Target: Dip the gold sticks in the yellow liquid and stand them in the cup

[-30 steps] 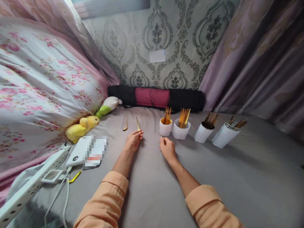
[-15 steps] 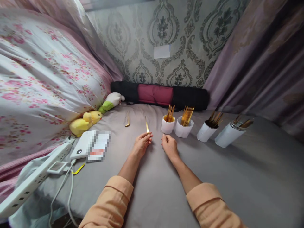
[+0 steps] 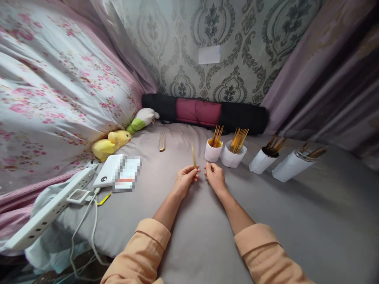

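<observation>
My left hand [image 3: 186,179] rests on the grey sheet and pinches the lower end of a thin gold stick [image 3: 193,154], which points upward. My right hand [image 3: 215,176] lies just to its right with the fingers curled loosely and nothing visible in them. Right behind the hands stand two white cups [image 3: 212,154] [image 3: 232,158] full of upright gold sticks. Farther right, two more white containers [image 3: 260,162] [image 3: 288,166] lean over with darker sticks in them. Another gold piece [image 3: 162,142] lies loose on the sheet to the back left.
A floral duvet [image 3: 53,94] bulges on the left with two plush toys [image 3: 111,144] at its foot. A white power bank [image 3: 108,175], a power strip [image 3: 47,213] and cables lie at the left edge. A black and maroon roll [image 3: 204,112] lines the wall; curtains hang right.
My left hand has carried the gold stick to the right, toward my right hand and the cups. The view has shifted so everything sits a little further right.
</observation>
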Action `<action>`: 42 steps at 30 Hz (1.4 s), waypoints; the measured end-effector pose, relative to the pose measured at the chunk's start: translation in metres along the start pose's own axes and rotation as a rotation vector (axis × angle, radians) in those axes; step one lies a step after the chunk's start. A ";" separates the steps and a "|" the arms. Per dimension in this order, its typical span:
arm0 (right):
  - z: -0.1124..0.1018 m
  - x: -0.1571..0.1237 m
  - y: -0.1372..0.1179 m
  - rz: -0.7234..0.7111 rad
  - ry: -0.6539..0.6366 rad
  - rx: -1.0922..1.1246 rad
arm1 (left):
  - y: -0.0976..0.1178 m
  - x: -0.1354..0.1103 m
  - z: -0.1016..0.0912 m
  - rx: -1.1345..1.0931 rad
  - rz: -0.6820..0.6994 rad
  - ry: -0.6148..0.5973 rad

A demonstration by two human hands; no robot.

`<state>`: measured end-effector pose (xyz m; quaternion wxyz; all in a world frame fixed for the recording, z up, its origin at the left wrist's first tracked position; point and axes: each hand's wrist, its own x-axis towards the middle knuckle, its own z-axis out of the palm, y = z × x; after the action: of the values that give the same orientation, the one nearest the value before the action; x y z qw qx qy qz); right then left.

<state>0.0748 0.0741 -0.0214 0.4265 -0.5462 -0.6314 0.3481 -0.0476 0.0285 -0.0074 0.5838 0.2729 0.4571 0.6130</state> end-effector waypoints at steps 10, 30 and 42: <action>-0.003 0.000 -0.004 -0.005 -0.049 0.087 | -0.001 -0.010 0.004 0.159 0.097 0.042; -0.009 -0.004 -0.022 0.046 -0.106 0.370 | -0.010 -0.011 -0.005 0.701 0.524 -0.002; -0.011 -0.006 -0.027 0.059 -0.124 0.536 | -0.011 -0.014 -0.006 0.884 0.711 -0.075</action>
<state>0.0740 0.0633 0.0067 0.5063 -0.4096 -0.5254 0.5476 -0.0453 0.0127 -0.0171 0.1876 0.6499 0.5292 0.5122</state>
